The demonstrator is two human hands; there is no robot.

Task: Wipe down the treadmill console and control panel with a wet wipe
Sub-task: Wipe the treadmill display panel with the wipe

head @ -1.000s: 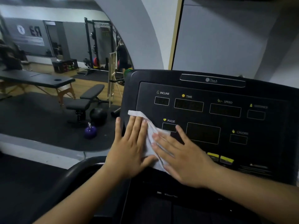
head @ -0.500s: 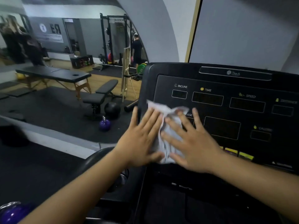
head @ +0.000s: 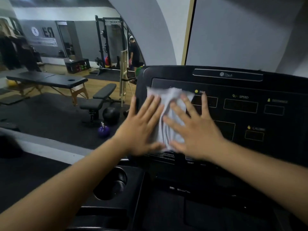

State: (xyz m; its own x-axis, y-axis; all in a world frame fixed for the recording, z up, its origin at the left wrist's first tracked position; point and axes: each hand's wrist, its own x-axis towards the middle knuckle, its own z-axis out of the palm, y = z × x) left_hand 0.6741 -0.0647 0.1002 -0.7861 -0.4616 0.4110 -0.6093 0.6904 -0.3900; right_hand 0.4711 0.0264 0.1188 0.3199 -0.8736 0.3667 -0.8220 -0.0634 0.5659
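Observation:
The black treadmill console [head: 241, 80] fills the right half of the head view, its panel labelled TIME, SPEED, DISTANCE and CALORIE. A crumpled white wet wipe [head: 167, 119] lies against the panel's upper left part, covering the INCLINE label. My left hand [head: 141, 125] presses flat on the wipe's left side, near the console's left edge. My right hand [head: 195, 130] presses flat on its right side, fingers spread over the panel. Both hands look motion-blurred.
A round cup holder [head: 113, 184] sits in the tray below the console's left side. Beyond the treadmill are a weight bench [head: 100, 99], a black ball [head: 110, 114], a purple kettlebell [head: 103, 130], a massage table [head: 50, 80] and a person [head: 134, 52] by a rack.
Both hands have slid the wipe upward over the panel's left side, from beside the PULSE label to over the INCLINE label. The wipe has bunched up between them.

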